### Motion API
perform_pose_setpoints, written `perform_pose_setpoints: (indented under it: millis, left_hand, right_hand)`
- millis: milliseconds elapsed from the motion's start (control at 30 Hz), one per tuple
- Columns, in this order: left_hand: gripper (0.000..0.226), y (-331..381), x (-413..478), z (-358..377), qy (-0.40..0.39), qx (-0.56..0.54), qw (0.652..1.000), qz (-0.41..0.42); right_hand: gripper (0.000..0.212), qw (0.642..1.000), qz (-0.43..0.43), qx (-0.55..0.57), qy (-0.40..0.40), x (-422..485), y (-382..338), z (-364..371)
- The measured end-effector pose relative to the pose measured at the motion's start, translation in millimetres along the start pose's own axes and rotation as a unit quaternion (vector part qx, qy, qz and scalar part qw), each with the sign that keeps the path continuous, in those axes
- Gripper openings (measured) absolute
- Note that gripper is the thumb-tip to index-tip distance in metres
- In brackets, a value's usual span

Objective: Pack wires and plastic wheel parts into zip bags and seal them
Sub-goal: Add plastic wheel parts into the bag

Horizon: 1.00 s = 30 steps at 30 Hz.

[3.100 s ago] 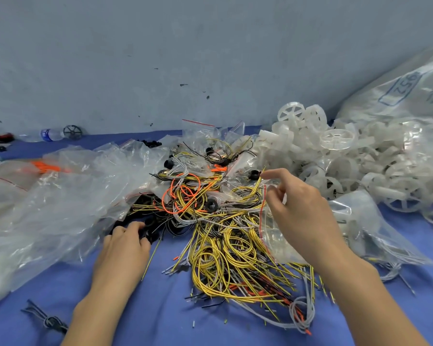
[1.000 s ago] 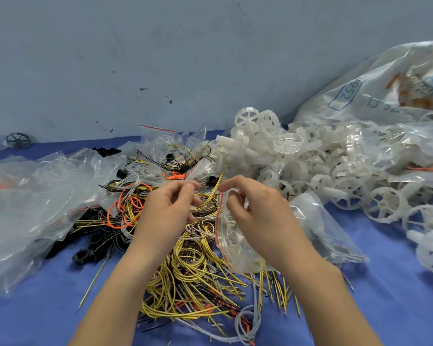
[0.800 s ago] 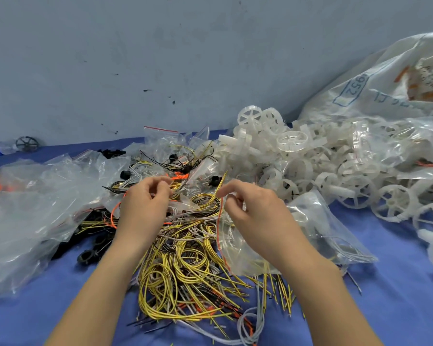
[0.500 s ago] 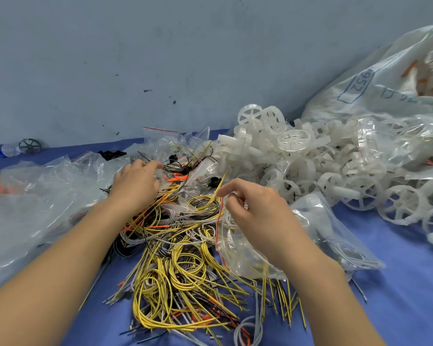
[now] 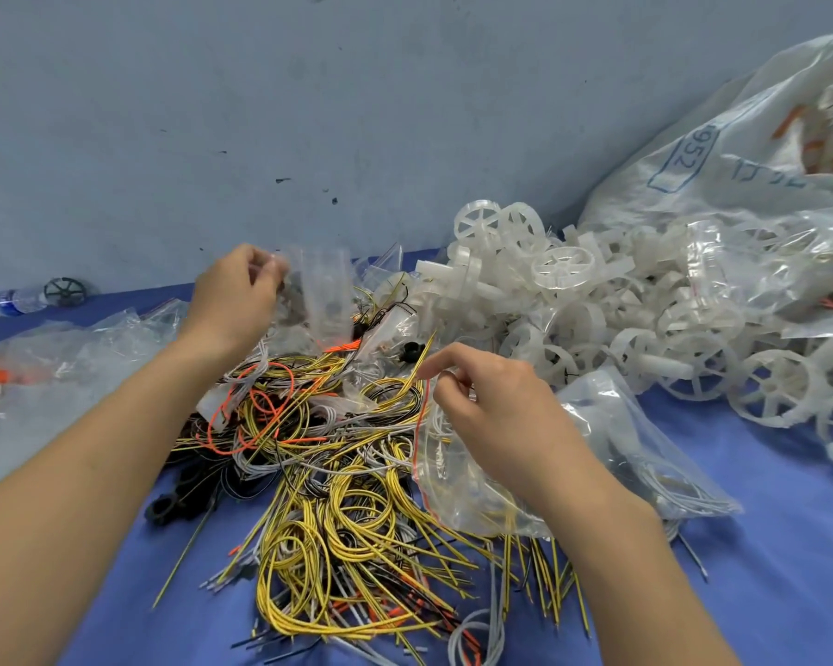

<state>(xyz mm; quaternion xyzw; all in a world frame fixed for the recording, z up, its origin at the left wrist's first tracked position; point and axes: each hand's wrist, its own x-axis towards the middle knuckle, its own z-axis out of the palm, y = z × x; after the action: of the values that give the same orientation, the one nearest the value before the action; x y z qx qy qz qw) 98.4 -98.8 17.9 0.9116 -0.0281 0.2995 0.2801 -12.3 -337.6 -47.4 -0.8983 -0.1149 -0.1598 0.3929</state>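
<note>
A tangle of yellow, orange, grey and black wires [image 5: 337,478] covers the blue table [image 5: 765,569] in front of me. My left hand [image 5: 234,300] pinches an empty small clear zip bag [image 5: 325,295] and holds it up above the far side of the wires. My right hand [image 5: 496,415] pinches the red-striped mouth of a second zip bag [image 5: 458,492], which lies on the wires and has some wires inside. White plastic wheel parts [image 5: 597,300] are heaped to the right.
Crumpled clear plastic bags [image 5: 68,358] lie at the left. A large printed sack [image 5: 741,151] leans on the grey wall at the right. Small black parts [image 5: 174,502] sit by the wires. A bottle [image 5: 13,300] and a dark wheel [image 5: 63,291] stand at the far left.
My left hand reached back from the wires to the pile of bags and lifted a small empty zip bag. My right hand kept its pinch on the other bag's mouth.
</note>
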Motion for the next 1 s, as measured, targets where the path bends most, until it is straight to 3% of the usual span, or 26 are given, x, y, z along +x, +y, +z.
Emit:
perform_pose_setpoints:
  millis: [100,233,300,400,467,533,600,867,933,1000]
  left_hand:
    - [0.023,22.2,-10.8,-16.6,-0.039,-0.144,0.988,-0.031]
    - [0.023,37.6,-49.4,-14.9,-0.156,-0.343,0.908,-0.182]
    - [0.025,39.4,-73.1,-6.4,-0.204,-0.448,0.824,-0.279]
    - [0.017,37.1,-107.9,6.0,-0.224,-0.609,0.642,-0.409]
    - [0.017,37.7,-122.7,12.2,-0.22,-0.686,0.537,-0.438]
    - [0.03,39.3,-130.1,15.8,-0.213,-0.736,0.466,-0.442]
    - [0.037,43.0,-131.0,15.2,-0.214,-0.766,0.418,-0.439]
    - [0.027,36.2,-141.9,26.1,-0.257,-0.833,0.269,-0.411]
    - [0.025,36.3,-142.6,28.2,-0.265,-0.821,0.28,-0.422]
    - [0.022,38.0,-140.8,29.5,-0.255,-0.8,0.316,-0.443]
  right_hand:
    - [0.024,1.0,0.001,0.0,-0.002,-1.5,-1.4,0.2]
    - [0.025,1.0,-0.001,-0.003,-0.004,-3.0,-3.4,-0.3]
    - [0.025,1.0,0.001,-0.004,-0.003,-3.6,-2.4,-0.8]
    - [0.025,1.0,0.004,-0.012,-0.002,-4.3,-1.8,-0.6]
    - [0.025,1.0,0.005,-0.014,-0.005,-4.3,-1.8,-0.3]
    - [0.024,1.0,0.007,-0.019,-0.01,-3.8,-1.8,0.2]
    - [0.024,1.0,0.009,-0.02,-0.012,-4.3,-1.5,0.5]
    - [0.023,0.999,0.009,-0.029,-0.013,-6.6,-0.4,-0.6]
    - [0.023,0.999,0.012,-0.031,-0.014,-6.4,0.4,-1.4]
    - [0.023,0.999,0.015,-0.034,-0.015,-6.6,1.1,-2.0]
